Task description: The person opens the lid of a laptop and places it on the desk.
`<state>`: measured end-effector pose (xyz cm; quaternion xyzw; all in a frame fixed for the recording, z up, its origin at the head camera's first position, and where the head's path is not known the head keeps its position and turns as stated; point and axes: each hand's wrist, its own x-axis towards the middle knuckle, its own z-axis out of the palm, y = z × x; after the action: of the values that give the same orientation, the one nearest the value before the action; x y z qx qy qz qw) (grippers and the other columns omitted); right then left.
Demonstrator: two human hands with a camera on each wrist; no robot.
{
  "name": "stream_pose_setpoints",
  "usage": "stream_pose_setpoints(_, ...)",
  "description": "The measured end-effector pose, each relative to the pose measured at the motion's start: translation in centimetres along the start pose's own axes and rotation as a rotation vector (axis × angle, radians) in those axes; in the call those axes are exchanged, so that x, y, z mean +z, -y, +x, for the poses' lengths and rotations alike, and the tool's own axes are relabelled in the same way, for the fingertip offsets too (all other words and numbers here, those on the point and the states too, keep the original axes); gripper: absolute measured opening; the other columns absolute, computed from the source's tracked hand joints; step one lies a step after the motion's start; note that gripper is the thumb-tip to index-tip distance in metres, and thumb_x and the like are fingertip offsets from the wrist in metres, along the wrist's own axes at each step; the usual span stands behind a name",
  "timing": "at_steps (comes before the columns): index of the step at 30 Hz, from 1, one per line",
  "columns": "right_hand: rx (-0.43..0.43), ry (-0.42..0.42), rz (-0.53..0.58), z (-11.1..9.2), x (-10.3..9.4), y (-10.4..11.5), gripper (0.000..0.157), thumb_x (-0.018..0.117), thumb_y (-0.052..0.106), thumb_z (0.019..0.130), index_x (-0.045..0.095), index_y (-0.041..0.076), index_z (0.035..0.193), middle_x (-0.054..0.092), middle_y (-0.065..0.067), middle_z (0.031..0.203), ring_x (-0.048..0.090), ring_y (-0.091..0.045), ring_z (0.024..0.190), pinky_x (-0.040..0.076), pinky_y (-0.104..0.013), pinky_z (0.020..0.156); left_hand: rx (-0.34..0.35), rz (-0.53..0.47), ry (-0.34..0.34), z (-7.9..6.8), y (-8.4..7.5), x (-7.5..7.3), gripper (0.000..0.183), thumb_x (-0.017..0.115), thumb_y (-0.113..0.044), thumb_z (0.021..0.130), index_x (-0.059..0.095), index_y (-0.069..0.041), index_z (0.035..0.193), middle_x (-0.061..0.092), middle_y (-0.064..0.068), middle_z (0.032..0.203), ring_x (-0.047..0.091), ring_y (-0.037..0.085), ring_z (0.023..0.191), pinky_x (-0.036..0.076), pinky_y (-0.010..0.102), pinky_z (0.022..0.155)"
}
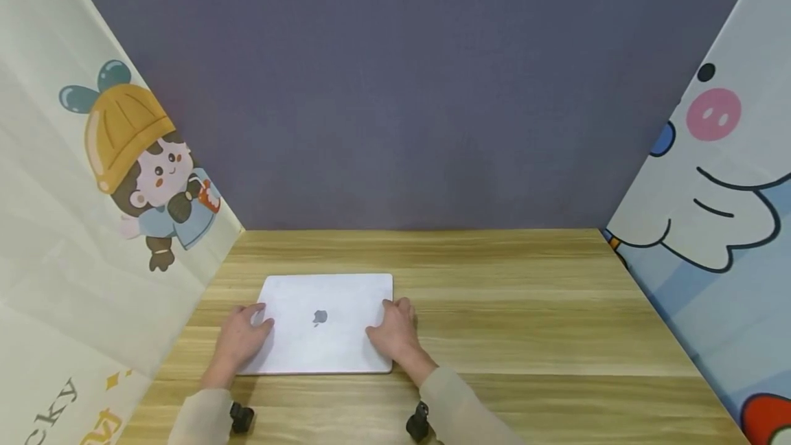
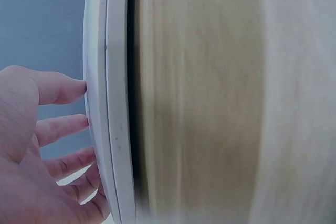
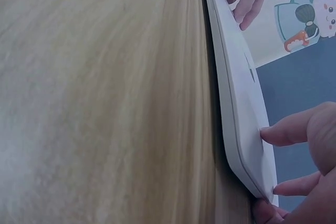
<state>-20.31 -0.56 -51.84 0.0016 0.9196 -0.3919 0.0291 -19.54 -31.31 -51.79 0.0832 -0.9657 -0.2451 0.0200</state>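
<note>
The left hand (image 1: pixel 241 340) and right hand (image 1: pixel 396 332) grip the closed laptop (image 1: pixel 327 349) from either side, left of centre at the table (image 1: pixel 525 335). I'd call this the gripping step; any shift next calls for both sides held level.

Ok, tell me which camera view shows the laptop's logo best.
The head view: it shows the apple logo whole and uncovered, near the middle of the laptop. The right wrist view catches it only as a thin dark sliver; the left wrist view shows the laptop's edge but no logo.
</note>
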Motion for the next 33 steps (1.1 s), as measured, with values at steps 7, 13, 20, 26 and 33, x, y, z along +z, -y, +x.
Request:
stream_pose_setpoints(7, 0.008, -0.023, -0.008, -0.1, -0.3, -0.6, 0.070, 0.076, 0.020, 0.069, 0.053, -0.005, 0.130, 0.046, -0.017, 0.111, 0.042, -0.030, 0.104, 0.041, -0.044, 0.090, 0.008, 0.002, 0.008, -0.3, -0.5, 0.4, 0.051, 0.058, -0.026, 0.090, 0.052, 0.004, 0.131, 0.042, 0.035, 0.129, 0.043, 0.052, 0.115, 0.038, 0.064, 0.093)
stream_pose_setpoints(13, 0.015, -0.013, 0.018, -0.2, -0.9, -1.1, 0.069, 0.076, 0.018, 0.070, 0.052, -0.006, 0.130, 0.045, -0.017, 0.110, 0.040, -0.029, 0.103, 0.043, -0.043, 0.088, 0.024, 0.005, 0.001, -0.4, -1.0, 0.8, 0.049, 0.059, -0.025, 0.090, 0.053, 0.004, 0.129, 0.045, 0.034, 0.125, 0.046, 0.050, 0.112, 0.039, 0.062, 0.092)
stream_pose_setpoints(20, 0.022, -0.032, 0.037, 0.0, -1.6, -1.7, 0.068, 0.075, 0.017, 0.071, 0.052, -0.007, 0.130, 0.044, -0.017, 0.110, 0.039, -0.029, 0.102, 0.043, -0.042, 0.085, 0.053, -0.008, -0.027, -0.2, -2.0, 1.2, 0.048, 0.061, -0.023, 0.089, 0.055, 0.004, 0.127, 0.049, 0.032, 0.122, 0.049, 0.047, 0.109, 0.042, 0.060, 0.089)
stream_pose_setpoints(26, 0.032, -0.046, 0.037, 0.1, -1.9, -2.2, 0.067, 0.076, 0.017, 0.070, 0.053, -0.006, 0.129, 0.045, -0.018, 0.111, 0.041, -0.029, 0.103, 0.044, -0.042, 0.087, 0.039, -0.012, -0.012, -0.4, -2.5, 1.5, 0.048, 0.060, -0.024, 0.089, 0.055, 0.003, 0.128, 0.049, 0.029, 0.122, 0.049, 0.045, 0.109, 0.043, 0.059, 0.088)
stream_pose_setpoints(33, 0.050, -0.062, 0.028, 0.1, -2.6, -2.7, 0.067, 0.077, 0.019, 0.070, 0.054, -0.005, 0.129, 0.045, -0.020, 0.113, 0.042, -0.032, 0.106, 0.044, -0.043, 0.089, 0.063, -0.013, -0.021, -0.5, -3.2, 1.9, 0.048, 0.061, -0.025, 0.088, 0.056, 0.002, 0.128, 0.049, 0.029, 0.120, 0.051, 0.045, 0.107, 0.043, 0.058, 0.087)
